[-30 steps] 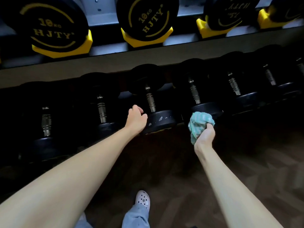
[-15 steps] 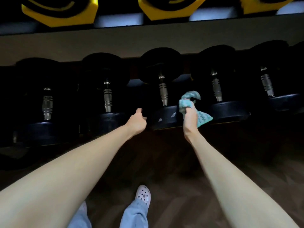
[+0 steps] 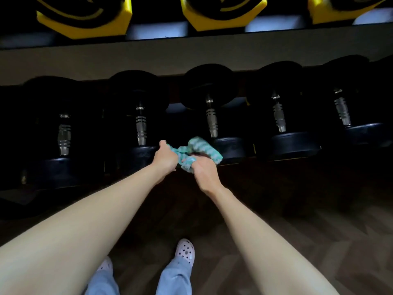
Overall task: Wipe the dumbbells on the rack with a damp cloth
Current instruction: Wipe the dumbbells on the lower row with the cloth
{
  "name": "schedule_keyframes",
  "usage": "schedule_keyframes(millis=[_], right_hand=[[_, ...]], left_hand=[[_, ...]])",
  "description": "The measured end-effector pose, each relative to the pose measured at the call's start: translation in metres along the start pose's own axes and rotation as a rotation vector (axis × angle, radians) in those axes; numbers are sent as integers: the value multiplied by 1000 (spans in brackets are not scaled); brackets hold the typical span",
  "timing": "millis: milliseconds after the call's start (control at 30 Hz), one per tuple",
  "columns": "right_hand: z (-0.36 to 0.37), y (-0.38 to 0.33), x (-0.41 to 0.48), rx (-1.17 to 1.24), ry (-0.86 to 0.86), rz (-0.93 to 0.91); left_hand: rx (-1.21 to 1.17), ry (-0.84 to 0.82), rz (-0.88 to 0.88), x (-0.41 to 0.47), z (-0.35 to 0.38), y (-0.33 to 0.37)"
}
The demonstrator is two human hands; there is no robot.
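Note:
Several black dumbbells with ribbed steel handles lie in a row on the lower shelf of the rack (image 3: 148, 58). A teal and white cloth (image 3: 198, 149) is stretched between both hands, just in front of the near head of the middle dumbbell (image 3: 230, 149). My left hand (image 3: 165, 159) grips the cloth's left end. My right hand (image 3: 203, 170) grips its bunched lower right part. The rest of the cloth drapes over my right fingers against the dumbbell head.
Black dumbbells with yellow cradles (image 3: 85, 22) sit on the upper shelf. More dumbbells flank the middle one, left (image 3: 140, 128) and right (image 3: 280, 133). Dark wooden floor (image 3: 297, 209) lies below, with my legs and white clogs (image 3: 185, 252) at the bottom.
My left hand came off the dumbbell's edge and took the left end of the cloth. My right hand brought the cloth leftward, so both hands now hold it. The view tilted down.

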State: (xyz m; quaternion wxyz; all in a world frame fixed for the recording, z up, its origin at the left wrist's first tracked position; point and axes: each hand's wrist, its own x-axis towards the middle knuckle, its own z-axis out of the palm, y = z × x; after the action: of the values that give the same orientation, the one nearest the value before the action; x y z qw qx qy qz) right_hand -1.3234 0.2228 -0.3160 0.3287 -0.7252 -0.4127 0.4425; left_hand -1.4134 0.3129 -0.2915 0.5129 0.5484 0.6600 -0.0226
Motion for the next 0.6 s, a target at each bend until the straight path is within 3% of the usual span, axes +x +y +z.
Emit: schedule_keyframes(millis=[133,233,400,500,600], right_hand=[[-11,-13,-3,-237,-102,98],[-14,-19,2,-155,-105,234],[-41,-8,-18,449,-152,679],[-70,0,-35,728,-144,685],[-88,-5,-36,978,-116,614]], left_hand=[[64,56,19,2,-15,-6],[37,34,14,-4,-14,-6],[-50,-24,35,-14,-13,-1],[-208,-156,8,-27,-14,7],[-201,-468,9,-42,-10,14]])
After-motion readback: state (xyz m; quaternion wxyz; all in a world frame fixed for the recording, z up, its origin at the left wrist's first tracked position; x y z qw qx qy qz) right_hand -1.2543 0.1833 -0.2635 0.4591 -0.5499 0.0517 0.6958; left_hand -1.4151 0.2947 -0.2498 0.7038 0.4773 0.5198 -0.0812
